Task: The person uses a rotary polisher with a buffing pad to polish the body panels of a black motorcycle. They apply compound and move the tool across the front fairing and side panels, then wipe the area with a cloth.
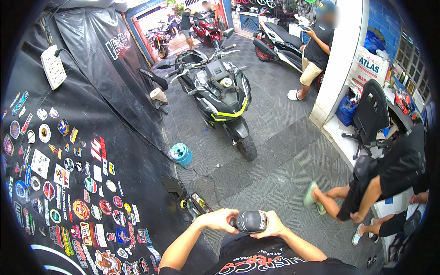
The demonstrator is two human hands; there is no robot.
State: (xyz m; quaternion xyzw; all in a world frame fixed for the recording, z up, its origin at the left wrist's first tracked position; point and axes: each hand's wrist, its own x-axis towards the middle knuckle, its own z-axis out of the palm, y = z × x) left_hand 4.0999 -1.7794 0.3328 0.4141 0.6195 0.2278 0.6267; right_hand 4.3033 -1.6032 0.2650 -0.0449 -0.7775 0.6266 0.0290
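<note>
Close to my body, both hands are on a dark, rounded device (252, 221) with pale writing, which looks like a handheld power tool. My left hand (225, 221) curls its fingers around the red-and-black end on the left. My right hand (271, 225) grips the wider, grey-black end on the right, thumb on top. The underside of the device is hidden by my hands and shirt. Ahead of me stands a black scooter (223, 89) with a yellow-green front trim, its front wheel turned towards me.
A blue round container (181, 154) and a cable lie on the floor at left, near a low rack of tools (196, 202). A person in black (374, 185) is close on the right, by an office chair (371, 106). Another person (316, 48) stands beside a white scooter (282, 44).
</note>
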